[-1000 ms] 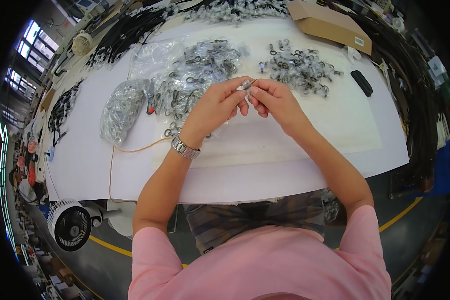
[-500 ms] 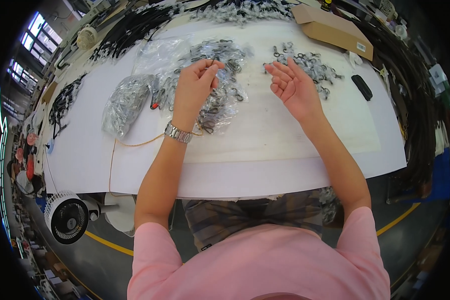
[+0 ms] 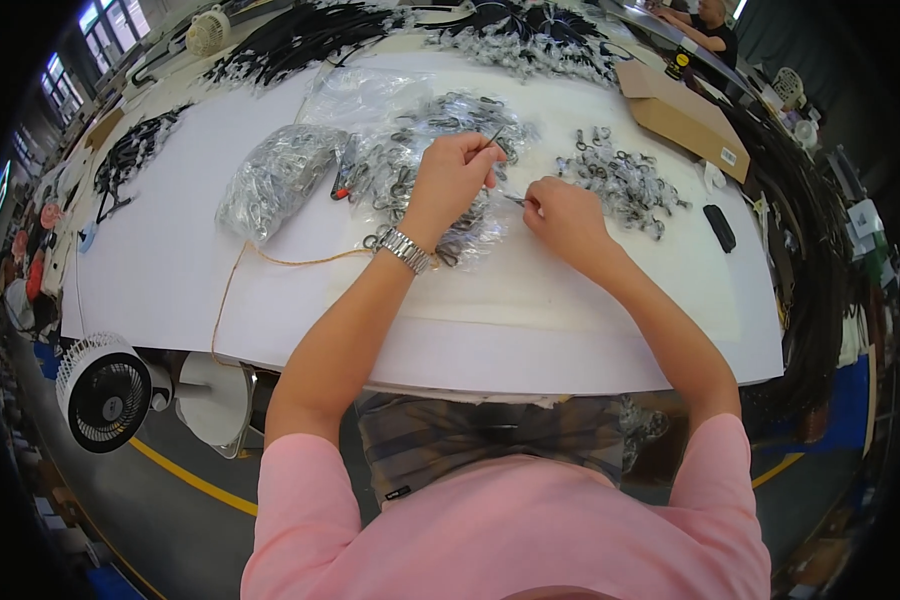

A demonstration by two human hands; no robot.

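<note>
Small silver metal clip (image 3: 493, 137) pinched in left hand (image 3: 457, 172); right hand (image 3: 560, 212) closed on another (image 3: 515, 199). Risk: slipping into far loose pile (image 3: 622, 178).

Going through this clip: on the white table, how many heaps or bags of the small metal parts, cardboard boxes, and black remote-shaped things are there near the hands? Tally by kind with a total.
Clear bags of metal parts: 2, closed bag and opened bag under the left hand
Loose pile of metal parts: 1, beyond the right hand
Cardboard box: 1
Black remote-shaped thing: 1
Total: 5
</note>
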